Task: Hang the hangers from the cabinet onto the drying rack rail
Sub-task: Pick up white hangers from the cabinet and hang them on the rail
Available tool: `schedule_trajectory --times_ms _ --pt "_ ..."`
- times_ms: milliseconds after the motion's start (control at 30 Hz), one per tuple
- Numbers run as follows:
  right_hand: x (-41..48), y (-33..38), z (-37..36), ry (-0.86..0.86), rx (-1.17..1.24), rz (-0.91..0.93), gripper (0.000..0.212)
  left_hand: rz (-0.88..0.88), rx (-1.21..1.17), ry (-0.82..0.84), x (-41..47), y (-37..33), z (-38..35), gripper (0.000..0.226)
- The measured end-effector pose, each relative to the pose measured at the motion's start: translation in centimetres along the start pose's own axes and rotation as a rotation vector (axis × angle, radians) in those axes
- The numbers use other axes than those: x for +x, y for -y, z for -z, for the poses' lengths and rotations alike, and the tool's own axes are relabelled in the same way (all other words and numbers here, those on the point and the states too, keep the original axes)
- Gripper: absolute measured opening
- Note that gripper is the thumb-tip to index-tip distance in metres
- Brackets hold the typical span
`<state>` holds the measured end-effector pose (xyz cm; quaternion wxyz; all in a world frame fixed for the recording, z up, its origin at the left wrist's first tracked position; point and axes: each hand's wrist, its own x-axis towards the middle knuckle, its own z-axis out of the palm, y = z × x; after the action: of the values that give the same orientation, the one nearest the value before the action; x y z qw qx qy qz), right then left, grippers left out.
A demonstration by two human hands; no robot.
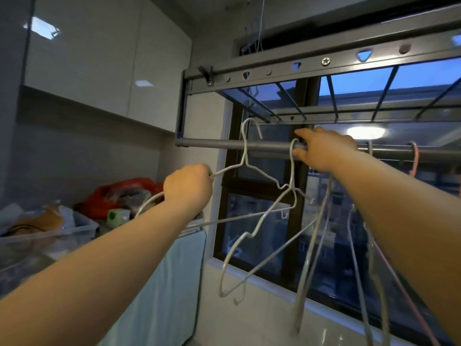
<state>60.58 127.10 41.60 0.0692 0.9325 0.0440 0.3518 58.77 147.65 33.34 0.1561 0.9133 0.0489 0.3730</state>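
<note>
A grey round rail [219,144] of the drying rack runs across in front of the window. My left hand [187,186] is shut on the shoulder of a white wire hanger [245,161], whose hook stands just in front of the rail, a little above it. My right hand [324,149] pinches the hook of a second white hanger [259,226] that sits over the rail and hangs down tilted. To the right, several more white hangers [311,258] and a pink hanger [414,158] hang from the rail.
Glossy white wall cabinets [99,58] fill the upper left. Below them a counter holds a clear plastic bin [62,231], a red bag [124,193] and a green-white bottle [117,216]. A light blue cloth [169,283] hangs at bottom centre. The rack's perforated frame [324,63] is overhead.
</note>
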Motion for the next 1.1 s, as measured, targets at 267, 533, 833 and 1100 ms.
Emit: schedule_trajectory --times_ms 267,533,833,1100 --pt "0.9 0.7 -1.0 -0.001 -0.070 0.012 0.050 -0.016 -0.008 0.058 0.9 -0.6 -2.9 0.025" --pt "1.0 0.9 -1.4 -0.021 -0.022 0.031 0.045 0.015 -0.060 0.095 1.3 0.6 -3.8 0.024" --pt "1.1 1.0 -1.3 -0.005 -0.023 0.022 0.044 -0.014 -0.110 0.103 1.3 0.2 -4.2 0.025" --pt "0.9 0.4 -1.5 -0.015 -0.023 0.015 0.042 -0.026 -0.115 0.126 0.5 -1.4 -4.4 0.025"
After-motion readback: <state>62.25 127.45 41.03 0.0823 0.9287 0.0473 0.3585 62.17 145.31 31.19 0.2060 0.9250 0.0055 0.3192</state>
